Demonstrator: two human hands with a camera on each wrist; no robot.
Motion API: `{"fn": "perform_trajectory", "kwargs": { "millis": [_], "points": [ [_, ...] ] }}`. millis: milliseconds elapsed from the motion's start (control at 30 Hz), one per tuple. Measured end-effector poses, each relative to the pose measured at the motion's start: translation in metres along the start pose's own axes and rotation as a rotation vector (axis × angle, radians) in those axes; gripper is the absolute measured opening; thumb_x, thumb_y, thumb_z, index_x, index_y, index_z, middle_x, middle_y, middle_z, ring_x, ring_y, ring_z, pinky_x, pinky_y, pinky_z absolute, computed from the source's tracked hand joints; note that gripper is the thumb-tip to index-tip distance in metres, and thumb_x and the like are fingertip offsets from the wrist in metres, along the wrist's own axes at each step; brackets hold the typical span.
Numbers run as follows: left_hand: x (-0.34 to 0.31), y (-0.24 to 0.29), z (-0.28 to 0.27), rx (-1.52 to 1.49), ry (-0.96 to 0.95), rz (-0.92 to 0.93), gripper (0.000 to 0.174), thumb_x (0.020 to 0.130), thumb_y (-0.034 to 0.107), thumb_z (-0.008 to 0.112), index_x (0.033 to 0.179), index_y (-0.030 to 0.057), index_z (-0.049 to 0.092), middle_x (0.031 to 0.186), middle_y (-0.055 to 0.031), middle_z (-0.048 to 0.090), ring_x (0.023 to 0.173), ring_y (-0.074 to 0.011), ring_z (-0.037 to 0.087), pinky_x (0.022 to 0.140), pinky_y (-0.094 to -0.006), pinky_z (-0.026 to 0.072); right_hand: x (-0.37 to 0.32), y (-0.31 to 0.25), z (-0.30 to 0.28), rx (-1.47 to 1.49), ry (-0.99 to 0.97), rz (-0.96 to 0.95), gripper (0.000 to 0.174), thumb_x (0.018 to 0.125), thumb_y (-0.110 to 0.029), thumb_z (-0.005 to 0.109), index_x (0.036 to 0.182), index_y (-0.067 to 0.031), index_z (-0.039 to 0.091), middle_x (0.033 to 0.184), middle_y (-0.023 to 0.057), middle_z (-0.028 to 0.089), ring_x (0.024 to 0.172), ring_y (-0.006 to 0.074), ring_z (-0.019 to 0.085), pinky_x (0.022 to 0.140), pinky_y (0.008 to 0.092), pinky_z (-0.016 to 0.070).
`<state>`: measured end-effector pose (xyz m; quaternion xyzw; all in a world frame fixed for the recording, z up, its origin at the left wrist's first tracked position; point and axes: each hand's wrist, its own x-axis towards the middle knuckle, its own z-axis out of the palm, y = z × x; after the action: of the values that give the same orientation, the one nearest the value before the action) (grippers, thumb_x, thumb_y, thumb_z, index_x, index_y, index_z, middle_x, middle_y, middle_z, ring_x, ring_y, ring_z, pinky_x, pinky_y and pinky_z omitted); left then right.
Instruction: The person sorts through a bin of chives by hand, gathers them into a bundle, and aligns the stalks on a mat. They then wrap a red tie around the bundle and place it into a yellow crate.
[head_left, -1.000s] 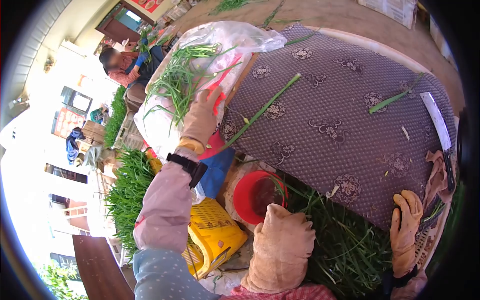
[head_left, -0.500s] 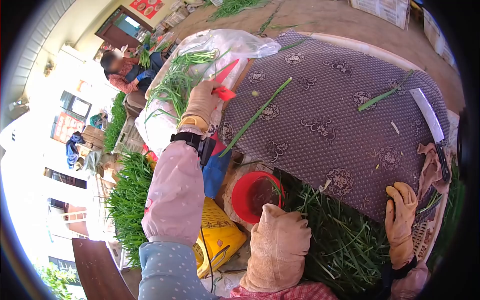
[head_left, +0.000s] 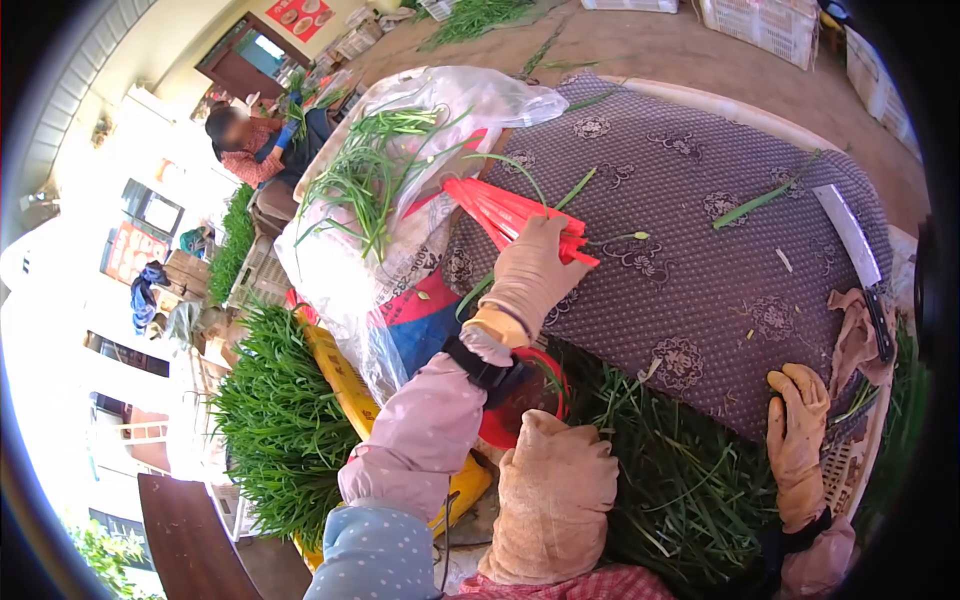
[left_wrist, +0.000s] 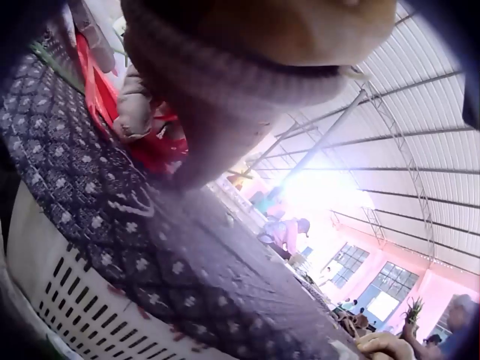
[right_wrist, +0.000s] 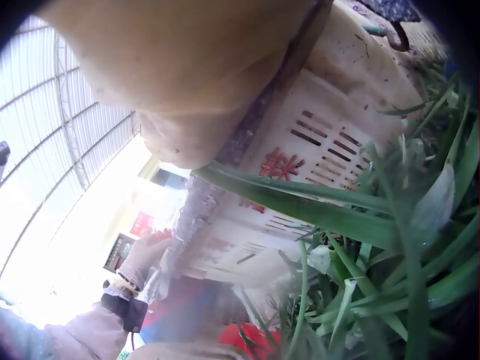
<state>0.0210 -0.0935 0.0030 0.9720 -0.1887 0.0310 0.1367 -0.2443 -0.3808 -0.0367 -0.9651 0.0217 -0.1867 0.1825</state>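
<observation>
My gloved left hand [head_left: 525,270] grips a bundle of flat red plastic strips [head_left: 500,212] over the left part of the patterned padded mat [head_left: 640,170]. In the left wrist view its gloved fingers [left_wrist: 135,105] curl at the red plastic. A long green stem [head_left: 575,188] with cut ends lies beside the bundle, partly hidden by it. My gloved right hand [head_left: 798,440] rests at the mat's near right edge, fingers loosely extended and holding nothing. Close to it are a crumpled cloth [head_left: 852,320] and a black-handled knife [head_left: 850,235] lying on the mat.
Green stalks lie on white plastic [head_left: 350,225] left of the mat. Below the near edge, a crate holds loose green leaves [head_left: 690,500]. A red bucket [head_left: 560,390] is half hidden by my left arm; yellow crates [head_left: 345,375] stand left. Another person [head_left: 260,150] sits far left.
My left hand has picked up the red strips from the white plastic and carried them right and nearer, over the mat. My right hand stays at the mat's edge.
</observation>
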Motion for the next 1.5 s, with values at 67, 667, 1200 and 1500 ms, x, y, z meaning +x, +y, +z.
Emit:
{"fn": "perform_trajectory", "kwargs": {
  "millis": [67,667,1200,1500],
  "points": [
    [-0.007,-0.008,0.000,-0.165,0.235,0.204,0.051,0.072,0.030,0.076,0.112,0.0035,0.062,0.106,-0.0192,0.063,0.098,-0.0326,0.063,0.086,-0.0375,0.0502,0.001,-0.001,-0.001,0.008,0.003,0.011,0.026,0.083,-0.003,0.056,0.108,-0.0038,0.061,0.114,0.0143,0.055,0.111,0.0339,0.050,0.096,0.0426,0.0378],
    [0.074,-0.175,-0.173,0.277,0.418,-0.151,0.040,0.079,0.027,0.067,0.113,0.0066,0.066,0.097,-0.0187,0.068,0.091,-0.0332,0.065,0.086,-0.0368,0.0486,0.002,-0.002,-0.002,0.026,0.032,-0.010,0.025,0.082,-0.003,0.057,0.107,-0.0047,0.061,0.112,0.0143,0.056,0.108,0.0349,0.051,0.093,0.0439,0.0397],
    [-0.018,-0.073,-0.020,0.337,-0.070,0.408,0.038,0.068,0.006,0.064,0.105,0.0167,0.067,0.110,-0.0064,0.061,0.104,-0.0293,0.058,0.091,-0.0401,0.0477,0.000,-0.001,-0.001,0.060,0.073,-0.012,0.025,0.081,-0.005,0.057,0.106,-0.0065,0.062,0.110,0.0121,0.059,0.106,0.0339,0.053,0.093,0.0436,0.0404],
    [-0.044,-0.068,-0.021,0.152,-0.144,0.434,0.048,0.065,0.009,0.068,0.113,0.0148,0.061,0.115,-0.0078,0.060,0.111,-0.0295,0.056,0.097,-0.0395,0.0444,-0.001,0.001,0.000,0.025,0.124,-0.088,0.023,0.081,-0.006,0.058,0.104,-0.0071,0.062,0.106,0.0124,0.060,0.101,0.0338,0.056,0.088,0.0454,0.0430]
  ]
}}
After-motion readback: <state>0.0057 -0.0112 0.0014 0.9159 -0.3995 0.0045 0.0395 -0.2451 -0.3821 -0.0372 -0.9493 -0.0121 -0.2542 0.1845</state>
